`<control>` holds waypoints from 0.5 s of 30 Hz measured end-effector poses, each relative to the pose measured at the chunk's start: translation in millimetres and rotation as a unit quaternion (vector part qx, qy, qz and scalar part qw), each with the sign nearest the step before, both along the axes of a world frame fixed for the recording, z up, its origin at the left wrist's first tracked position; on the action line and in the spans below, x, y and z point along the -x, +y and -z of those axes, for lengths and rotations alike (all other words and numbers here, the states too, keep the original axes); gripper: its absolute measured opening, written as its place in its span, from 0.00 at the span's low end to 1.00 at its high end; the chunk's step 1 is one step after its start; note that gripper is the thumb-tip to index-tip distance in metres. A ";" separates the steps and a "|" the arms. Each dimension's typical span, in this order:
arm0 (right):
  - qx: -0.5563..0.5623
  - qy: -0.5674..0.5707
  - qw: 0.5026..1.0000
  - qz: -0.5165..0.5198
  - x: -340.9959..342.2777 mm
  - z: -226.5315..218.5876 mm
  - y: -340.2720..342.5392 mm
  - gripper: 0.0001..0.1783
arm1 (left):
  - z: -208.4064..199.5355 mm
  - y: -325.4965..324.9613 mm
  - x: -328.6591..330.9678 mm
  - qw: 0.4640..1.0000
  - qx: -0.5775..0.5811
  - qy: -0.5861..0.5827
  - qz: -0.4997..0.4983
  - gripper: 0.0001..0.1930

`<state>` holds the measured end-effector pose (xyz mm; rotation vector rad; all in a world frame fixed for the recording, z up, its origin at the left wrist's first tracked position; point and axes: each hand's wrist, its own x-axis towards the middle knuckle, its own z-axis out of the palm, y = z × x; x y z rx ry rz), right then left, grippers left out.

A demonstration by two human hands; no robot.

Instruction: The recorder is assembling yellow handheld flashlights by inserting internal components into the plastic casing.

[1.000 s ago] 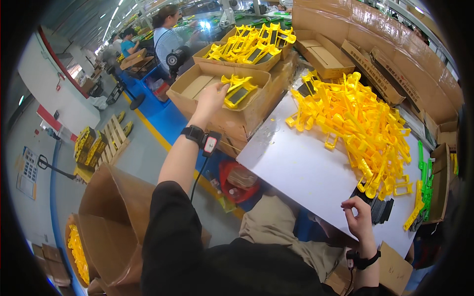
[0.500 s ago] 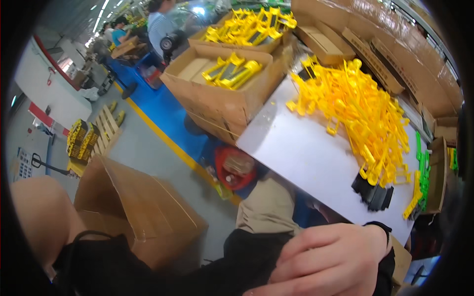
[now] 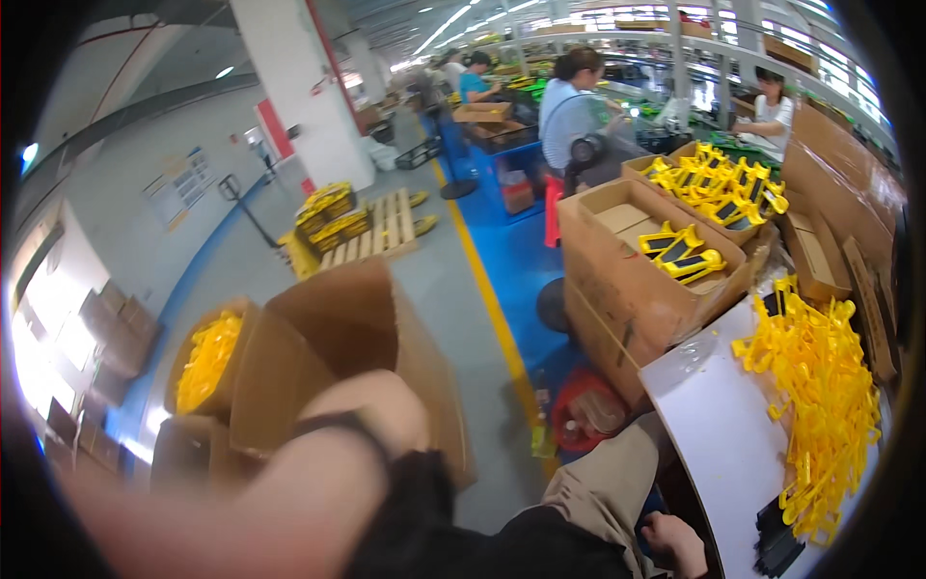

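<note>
My left forearm crosses the lower left, blurred, with a dark band at the wrist. My left hand (image 3: 391,410) is in front of an open brown carton (image 3: 439,396); its fingers cannot be made out. Low down, beside my tan trouser leg (image 3: 608,478) and the table's edge, is my right hand (image 3: 675,542), its fingers curled; what they hold, if anything, is hidden. A heap of yellow plastic parts (image 3: 820,405) covers much of the white tabletop (image 3: 714,415). Black strips (image 3: 776,540) lie at the heap's near end.
Beyond the table stand cartons (image 3: 617,280) with yellow-and-black pieces (image 3: 680,253). A red container (image 3: 588,410) sits on the floor below. Farther left are a box of yellow parts (image 3: 210,359) and a wooden pallet (image 3: 381,232). Co-workers (image 3: 569,121) sit along a bench at the back.
The view has swung left and up, bringing in more floor and cartons. My right hand has dropped from the foreground to beside the table edge; my left arm extends farther in.
</note>
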<state>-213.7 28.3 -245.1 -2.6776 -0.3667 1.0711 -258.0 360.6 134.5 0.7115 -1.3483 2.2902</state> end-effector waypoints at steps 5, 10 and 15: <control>-0.155 0.166 0.966 0.126 -1.6 170.8 -52.9 0.15 | 166.3 -51.6 -115.0 0.676 -0.080 0.730 0.064 0.06; -0.294 0.245 0.882 0.275 41.5 218.0 -48.4 0.13 | 300.8 -136.1 -171.0 0.648 -0.389 0.647 -0.104 0.07; -0.338 0.363 0.808 0.319 62.2 307.7 -26.0 0.14 | 332.8 -207.8 -215.6 0.555 -0.503 0.649 -0.133 0.21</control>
